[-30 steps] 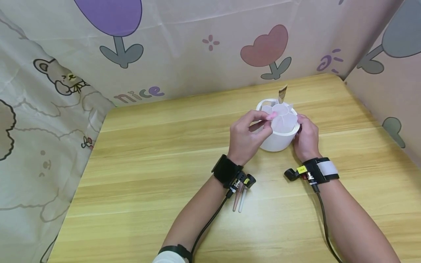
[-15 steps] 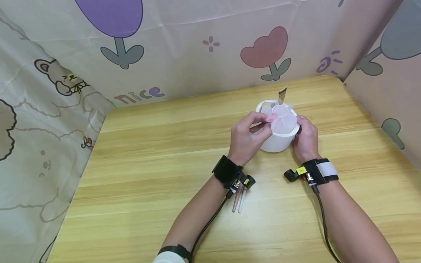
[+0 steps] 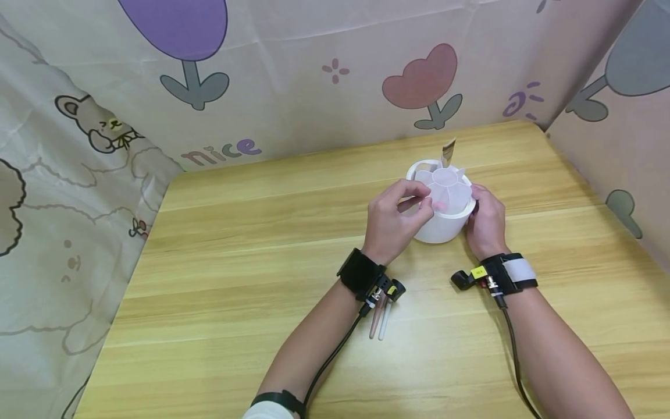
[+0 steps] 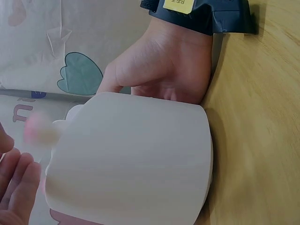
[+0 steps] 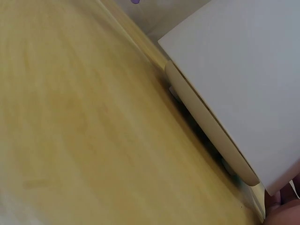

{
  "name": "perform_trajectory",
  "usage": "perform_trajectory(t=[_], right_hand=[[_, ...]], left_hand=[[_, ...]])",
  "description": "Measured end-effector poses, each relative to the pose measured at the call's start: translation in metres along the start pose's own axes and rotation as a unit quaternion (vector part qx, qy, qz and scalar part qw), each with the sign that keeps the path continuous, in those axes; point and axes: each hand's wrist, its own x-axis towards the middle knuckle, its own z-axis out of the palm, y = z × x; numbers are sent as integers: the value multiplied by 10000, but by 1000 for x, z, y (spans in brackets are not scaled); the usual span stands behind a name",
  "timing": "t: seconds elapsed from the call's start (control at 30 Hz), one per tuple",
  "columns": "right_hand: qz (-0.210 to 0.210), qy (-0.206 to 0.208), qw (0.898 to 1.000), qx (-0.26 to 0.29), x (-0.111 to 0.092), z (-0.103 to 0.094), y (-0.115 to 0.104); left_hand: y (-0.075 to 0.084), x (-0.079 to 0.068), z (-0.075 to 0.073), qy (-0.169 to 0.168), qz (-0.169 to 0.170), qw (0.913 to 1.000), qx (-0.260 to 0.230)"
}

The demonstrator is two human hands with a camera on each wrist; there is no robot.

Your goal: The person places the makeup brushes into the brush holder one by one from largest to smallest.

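Observation:
A round white organizer with translucent petal-shaped dividers stands on the table. My right hand grips its right side; in the left wrist view, that hand lies along the far side of the white wall. My left hand hovers at the left rim, thumb and fingertips apart. A small pink-ended item, blurred in the left wrist view, is off the fingers beside the dividers. Its pink shows through the translucent front compartment in the head view. A brown and gold strip-like item sticks up at the organizer's back.
Two slim sticks, one brownish pink and one white, lie on the wooden table by my left wrist. A printed cloth hangs behind the table's back edge. Cables run from both wrist cameras.
The pink-ended item has left my left fingertips and moved down into the front of the organizer. My left thumb and fingers have parted slightly. My right hand keeps its grip.

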Motion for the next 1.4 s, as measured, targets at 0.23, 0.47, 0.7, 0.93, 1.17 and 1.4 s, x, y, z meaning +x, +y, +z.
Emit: perform_trajectory(t=[0.23, 0.47, 0.7, 0.93, 1.17, 1.4], right_hand=[[27, -9, 10000, -66, -1, 0, -1], [68, 8, 10000, -27, -2, 0, -2], [105, 8, 9999, 52, -1, 1, -2], [85, -7, 10000, 12, -2, 1, -3], [132, 37, 9999, -97, -3, -1, -2], [121, 8, 9997, -192, -4, -1, -3]], left_hand=[[24, 3, -9, 74, 86, 9999, 43], [38, 4, -15, 69, 153, 9999, 21], [47, 3, -19, 60, 177, 9998, -33], [55, 2, -20, 23, -21, 9995, -330], [57, -1, -19, -132, 3, 9996, -245], [57, -7, -15, -300, 38, 9993, -203]])
